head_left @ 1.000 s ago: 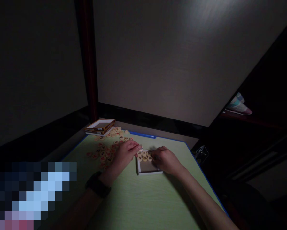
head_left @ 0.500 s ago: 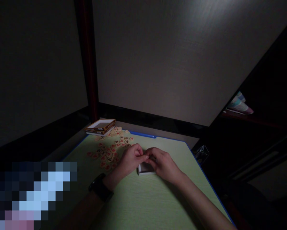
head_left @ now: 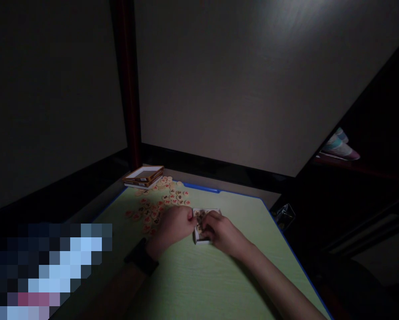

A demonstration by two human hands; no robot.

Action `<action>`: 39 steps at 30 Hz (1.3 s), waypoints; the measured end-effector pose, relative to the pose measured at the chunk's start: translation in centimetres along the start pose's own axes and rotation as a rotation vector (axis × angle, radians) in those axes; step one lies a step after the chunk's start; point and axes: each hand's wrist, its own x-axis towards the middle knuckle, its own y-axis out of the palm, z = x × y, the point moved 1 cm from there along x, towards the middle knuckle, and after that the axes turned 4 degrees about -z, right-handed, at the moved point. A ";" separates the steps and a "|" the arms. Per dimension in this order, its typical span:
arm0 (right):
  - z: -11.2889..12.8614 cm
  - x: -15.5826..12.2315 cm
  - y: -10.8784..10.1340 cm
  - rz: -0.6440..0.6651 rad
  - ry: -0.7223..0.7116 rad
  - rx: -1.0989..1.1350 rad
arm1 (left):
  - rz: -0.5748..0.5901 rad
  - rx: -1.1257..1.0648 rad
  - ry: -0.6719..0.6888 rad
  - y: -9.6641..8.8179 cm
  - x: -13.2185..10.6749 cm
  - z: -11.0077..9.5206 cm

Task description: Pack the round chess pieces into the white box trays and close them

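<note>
A small white-walled box (head_left: 205, 242) lies on the green table, with several round xiangqi pieces (head_left: 198, 229) inside. My right hand (head_left: 224, 231) reaches over its right side, fingers bent together and pointing down into it; what they pinch is hidden. At the box's left edge is my left hand (head_left: 177, 224), closed with curled fingers, its back towards me. Whatever it holds cannot be seen. Loose xiangqi pieces (head_left: 174, 201), with red or black marks, are scattered beyond and to the left of my left hand, which covers some of them.
Stacked shallow brown-and-white box parts (head_left: 144, 175) stand at the table's far left corner. The green table (head_left: 199, 280) has a blue rim and a blue strip (head_left: 202, 188) at its far edge. Past the right edge sits a dark, shiny container (head_left: 284, 215). A grey panel (head_left: 219, 89) rises behind.
My hands met at the fingertips above the box before; now they are apart. My right fingers have lowered into the box, and my left hand has turned palm down. Pieces in the box now show.
</note>
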 end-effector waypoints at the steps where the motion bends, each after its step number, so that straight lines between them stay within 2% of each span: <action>1: -0.1 0.0 0.1 -0.009 0.003 0.006 | 0.028 0.035 0.020 0.0 -0.2 0.0; 9: -0.4 0.1 0.5 -0.062 -0.016 0.128 | 0.112 0.078 0.070 -0.2 -0.8 -0.7; 16: -0.7 0.1 0.4 -0.087 -0.030 0.193 | 0.091 0.130 0.084 -1.1 -1.4 -1.5; 20: -0.8 0.0 -0.3 -0.074 -0.026 0.175 | 0.068 0.179 0.236 -1.5 -2.4 -2.7; 23: -0.9 0.6 -1.5 -0.104 0.015 0.143 | 0.074 0.188 0.381 -1.1 -3.0 -3.5; 26: -1.3 2.8 -2.7 -0.124 0.059 0.110 | 0.095 0.185 0.480 -0.3 -3.5 -4.0; 29: -1.4 6.6 -3.2 -0.102 0.059 0.063 | 0.117 0.200 0.557 0.1 -3.8 -4.3; 34: -0.9 13.2 -2.7 0.043 0.017 -0.073 | 0.108 0.207 0.667 0.3 -4.3 -5.0; 36: -0.7 14.6 -2.3 0.105 0.025 -0.101 | 0.116 0.197 0.726 0.6 -4.6 -5.5; 39: -0.8 15.2 -2.3 0.140 0.028 -0.121 | 0.154 0.186 0.801 1.2 -5.0 -6.1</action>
